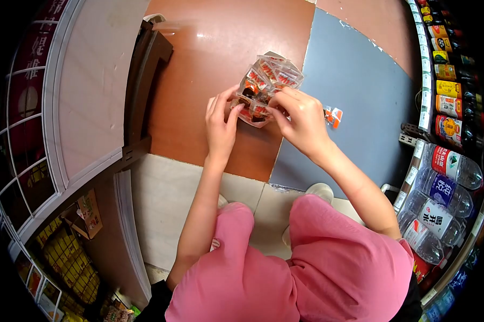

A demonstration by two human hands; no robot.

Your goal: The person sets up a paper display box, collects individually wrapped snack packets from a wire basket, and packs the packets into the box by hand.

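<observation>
A clear plastic tub (259,125) packed with small snack packets (258,78) sits low in front of me, over the brown part of the floor. My left hand (222,121) has its thumb and fingers closed on the tub's left edge. At the right side of the tub my right hand (302,114) pinches a small clear-wrapped packet (260,111) with red print, among the others. Part of what its fingertips grip is hidden. Just beyond the right wrist shows an orange-and-white packet (334,117), partly covered by that hand.
Bottled water (438,188) and rows of sauce bottles (448,102) line the shelves on the right. To the left stand a white wire rack (24,145) and a brown-framed cabinet (140,91). My pink-clad knees (333,252) are close below the hands.
</observation>
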